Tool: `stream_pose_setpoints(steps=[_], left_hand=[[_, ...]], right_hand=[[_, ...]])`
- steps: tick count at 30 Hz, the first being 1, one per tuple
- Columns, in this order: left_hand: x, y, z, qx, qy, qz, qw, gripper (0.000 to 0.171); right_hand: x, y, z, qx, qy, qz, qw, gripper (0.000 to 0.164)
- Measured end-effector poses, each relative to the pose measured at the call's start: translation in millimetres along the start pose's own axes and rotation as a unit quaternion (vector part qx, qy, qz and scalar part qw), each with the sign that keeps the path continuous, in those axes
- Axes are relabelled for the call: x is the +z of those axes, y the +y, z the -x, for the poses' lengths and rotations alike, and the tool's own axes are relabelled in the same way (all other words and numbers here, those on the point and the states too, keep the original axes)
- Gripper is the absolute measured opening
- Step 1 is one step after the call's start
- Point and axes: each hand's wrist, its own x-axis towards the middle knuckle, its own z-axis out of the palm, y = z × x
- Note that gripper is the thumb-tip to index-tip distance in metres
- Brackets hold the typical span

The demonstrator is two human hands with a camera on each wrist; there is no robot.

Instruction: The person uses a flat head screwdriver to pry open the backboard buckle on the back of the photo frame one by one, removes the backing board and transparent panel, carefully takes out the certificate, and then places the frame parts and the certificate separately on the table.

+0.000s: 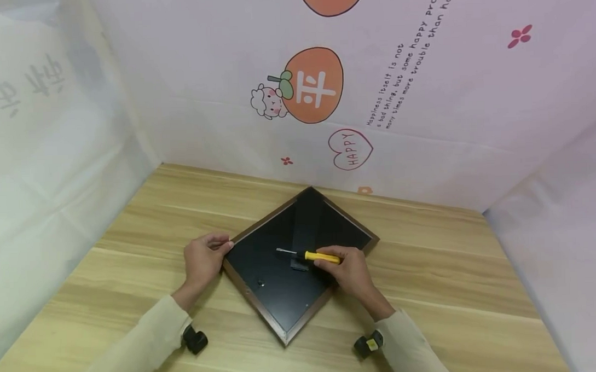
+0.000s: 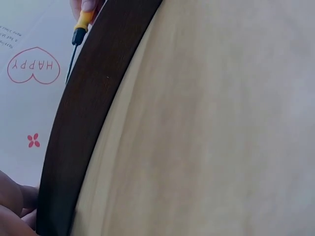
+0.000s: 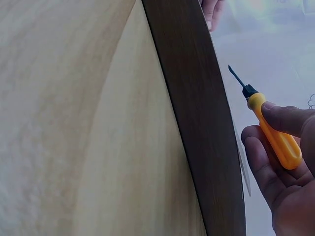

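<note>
A picture frame [image 1: 276,308] with dark brown edges lies on the table, its black back panel [image 1: 277,296] facing up and one corner towards me. My left hand [image 1: 203,259] holds its left corner, the thumb on the edge; the frame's brown side [image 2: 83,108] fills part of the left wrist view. In my right hand [image 1: 347,269] is a screwdriver [image 1: 322,257] with a yellow handle, pinched between thumb and fingers. Its metal shaft [image 3: 236,75] points left, above the panel. A black strip [image 1: 307,224] runs down the panel, and a small metal fitting [image 1: 261,283] sits near the lower left edge.
The wood-grain table [image 1: 444,279] extends on both sides of the frame. Behind it rises a white printed cloth [image 1: 425,148] with orange fruit drawings and lettering. More white cloth [image 1: 46,162] hangs at the left. Small black cameras [image 1: 195,339] are strapped to both wrists.
</note>
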Motion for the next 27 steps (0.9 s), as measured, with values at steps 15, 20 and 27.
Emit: stream_pose_setpoints(steps=[15,20,27], left_hand=[[-1.9,2.7,29.0,0.01,0.014,0.001,0.9999,0.01],[-4.9,3.6,38.2,-0.004,0.013,-0.023,0.9996,0.008],[-7.9,10.5,47.8,-0.021,-0.003,-0.041,0.9989,0.013]], right_hand=[[3.1,-3.6,0.4,0.022,-0.01,-0.003,1.0,0.02],[3.2,-6.0,0.1,0.03,-0.015,-0.009,0.999,0.019],[4.2,-6.6,-0.7,0.03,-0.014,-0.006,0.999,0.02]])
